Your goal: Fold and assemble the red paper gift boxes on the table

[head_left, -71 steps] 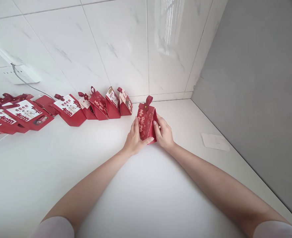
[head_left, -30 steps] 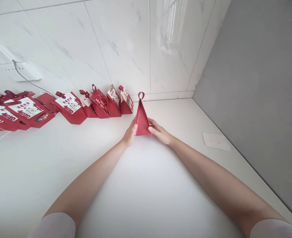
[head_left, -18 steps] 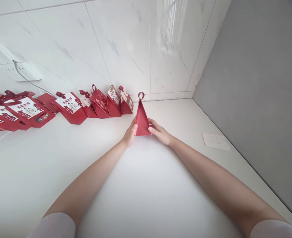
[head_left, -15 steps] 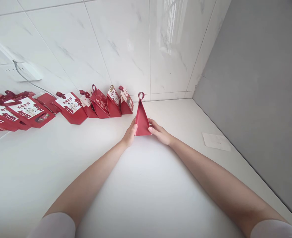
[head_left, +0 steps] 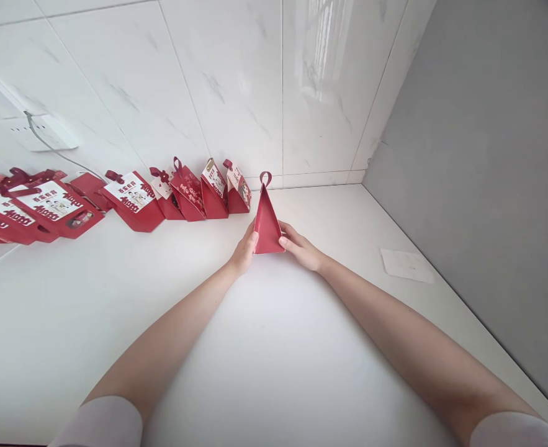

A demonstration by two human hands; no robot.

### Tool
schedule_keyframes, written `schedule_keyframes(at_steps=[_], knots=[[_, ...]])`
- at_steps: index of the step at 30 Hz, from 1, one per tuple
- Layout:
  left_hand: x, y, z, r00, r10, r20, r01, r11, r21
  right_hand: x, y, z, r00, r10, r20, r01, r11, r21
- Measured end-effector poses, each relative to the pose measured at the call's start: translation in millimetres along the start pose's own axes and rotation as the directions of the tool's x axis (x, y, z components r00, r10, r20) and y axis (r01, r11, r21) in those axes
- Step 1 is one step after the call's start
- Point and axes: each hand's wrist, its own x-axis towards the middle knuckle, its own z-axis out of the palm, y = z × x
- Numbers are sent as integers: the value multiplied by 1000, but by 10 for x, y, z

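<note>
A red triangular gift box (head_left: pixel 267 226) stands upright on the white table, its narrow end panel facing me and a ribbon loop (head_left: pixel 265 179) at its peak. My left hand (head_left: pixel 244 251) grips its left side, thumb at the front edge and the other fingers hidden behind. On the opposite side my right hand (head_left: pixel 300 246) holds the box, with the thumb on the front right edge near the bottom. Just left of it, a smaller printed gift box (head_left: pixel 239 189) is the nearest in a row against the wall.
Several more red gift boxes (head_left: pixel 134 200) with printed labels line the tiled wall to the left. A cable (head_left: pixel 45 146) hangs from the wall socket (head_left: pixel 41 133) behind them. On the right, a flat white paper (head_left: pixel 407 265) lies near the grey panel (head_left: pixel 488 155).
The view has shifted very slightly. Both hands keep the same hold on the gift box, and it has not visibly moved on the table.
</note>
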Motion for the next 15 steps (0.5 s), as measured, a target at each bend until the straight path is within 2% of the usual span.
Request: schedule_keyframes(at_steps=[3,5,8,10,12,15], knots=[[-10,-2,12,1000,-17,-16,17,999,-42,-8,14,-7,1000,-10,6,10,1000,-23],[-17,-3,7,998,-54,-34,49,991,-123,-11,46,-15,998,-62,-7,61,997,-50],[-10,-12,-32,983,-172,-64,147,948,-282,1,125,-35,977,-120,-176,110,992,-70],[9,-22,-60,973,-210,-97,170,934,-313,22,180,-51,946,-77,-315,61,996,-61],[32,-28,-70,964,-190,-185,136,953,-270,44,215,-64,925,-35,-378,11,998,-65],[48,-16,-37,946,-101,-308,41,980,-196,63,213,-67,912,-66,-404,16,992,-126]])
